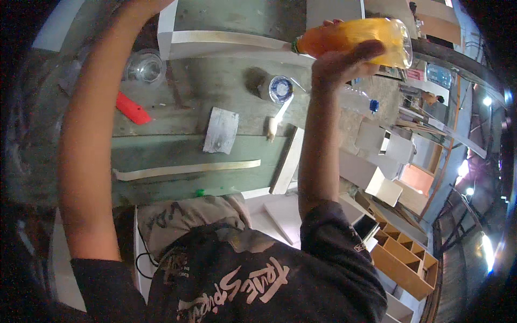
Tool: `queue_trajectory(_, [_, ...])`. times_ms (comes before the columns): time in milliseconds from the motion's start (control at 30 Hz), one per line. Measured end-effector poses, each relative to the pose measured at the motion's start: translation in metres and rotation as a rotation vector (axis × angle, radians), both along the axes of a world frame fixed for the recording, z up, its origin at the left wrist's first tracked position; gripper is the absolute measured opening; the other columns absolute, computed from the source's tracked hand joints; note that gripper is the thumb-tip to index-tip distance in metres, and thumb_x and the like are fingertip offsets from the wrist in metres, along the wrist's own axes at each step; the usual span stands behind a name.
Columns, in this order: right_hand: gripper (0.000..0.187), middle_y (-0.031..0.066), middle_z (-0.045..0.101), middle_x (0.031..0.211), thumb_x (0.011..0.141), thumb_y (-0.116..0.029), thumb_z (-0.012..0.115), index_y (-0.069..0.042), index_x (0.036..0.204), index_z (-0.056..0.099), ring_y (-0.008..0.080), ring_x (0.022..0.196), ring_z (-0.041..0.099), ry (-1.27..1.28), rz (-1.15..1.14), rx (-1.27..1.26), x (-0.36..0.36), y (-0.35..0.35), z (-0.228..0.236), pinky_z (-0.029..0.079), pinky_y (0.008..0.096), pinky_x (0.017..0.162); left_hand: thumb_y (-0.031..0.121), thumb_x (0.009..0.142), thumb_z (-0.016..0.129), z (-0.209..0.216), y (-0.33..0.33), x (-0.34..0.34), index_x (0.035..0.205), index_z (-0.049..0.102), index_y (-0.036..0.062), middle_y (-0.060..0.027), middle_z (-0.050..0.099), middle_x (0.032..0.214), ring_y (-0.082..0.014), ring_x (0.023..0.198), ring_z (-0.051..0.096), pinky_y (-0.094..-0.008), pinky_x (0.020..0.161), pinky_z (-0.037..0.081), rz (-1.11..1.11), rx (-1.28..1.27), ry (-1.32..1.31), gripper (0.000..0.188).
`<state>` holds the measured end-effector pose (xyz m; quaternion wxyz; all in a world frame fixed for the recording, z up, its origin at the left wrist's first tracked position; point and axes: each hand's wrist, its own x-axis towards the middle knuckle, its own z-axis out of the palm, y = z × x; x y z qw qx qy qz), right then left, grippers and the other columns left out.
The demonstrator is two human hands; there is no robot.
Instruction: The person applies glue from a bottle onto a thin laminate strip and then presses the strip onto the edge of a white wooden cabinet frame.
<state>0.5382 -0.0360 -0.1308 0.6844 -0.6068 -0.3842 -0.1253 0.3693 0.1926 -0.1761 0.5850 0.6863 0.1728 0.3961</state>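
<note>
My right hand (347,60) is wrapped round a clear plastic bottle (396,42) of orange-yellow liquid. The bottle lies on its side in the air, its narrow neck with a green ring pointing left and its base to the right. My left arm reaches up to the top edge, where only the base of my left hand (153,4) shows; its fingers are out of the picture. It is nearest to a white panel piece (168,27) on the workbench. Below the right hand stands a round tub (280,89) with a blue and white top, beside a brush-like tool (273,125) with a pale handle.
The greenish workbench (172,148) carries a clear jar (145,67), a red tool (132,109), a grey sheet (221,130) and a long pale strip (188,169). An empty-looking bottle (358,99) with a blue cap is right of my forearm. Wooden shelving (401,258) stands lower right.
</note>
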Motion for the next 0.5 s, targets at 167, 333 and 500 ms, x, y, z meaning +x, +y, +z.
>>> queue_trajectory(167, [0.086,0.0179,0.061,0.092,0.086,-0.071,0.061,0.002,0.126,0.038,0.0269,0.07,0.065,0.176,-0.234,0.094,0.08,-0.061,0.008,0.06,0.0388,0.062,0.017,0.098,0.053,0.002,-0.005,0.005,0.122,0.061,0.0117,-0.0026,0.053,0.126,-0.0141,0.112,0.051,-0.033,0.091,0.045,-0.008,-0.002,-0.021,0.025])
queue_trajectory(333, [0.086,0.0169,0.062,0.096,0.086,-0.069,0.063,0.004,0.126,0.043,0.0263,0.071,0.065,0.061,-0.336,0.109,0.107,-0.064,0.011,0.06,0.038,0.062,0.017,0.098,0.054,-0.003,0.0,0.004,0.122,0.061,0.0136,-0.0017,0.052,0.125,-0.0142,0.114,0.05,-0.0328,0.091,0.046,-0.005,0.016,-0.022,0.026])
queue_trajectory(500, [0.091,0.0184,0.063,0.102,0.083,-0.07,0.066,0.009,0.126,0.047,0.0256,0.075,0.066,-0.053,-0.404,0.135,0.105,-0.055,0.01,0.06,0.0361,0.063,0.014,0.098,0.053,-0.004,-0.004,0.005,0.123,0.06,0.0132,-0.0008,0.053,0.126,-0.0133,0.111,0.051,-0.0323,0.09,0.046,0.024,0.014,-0.039,0.026])
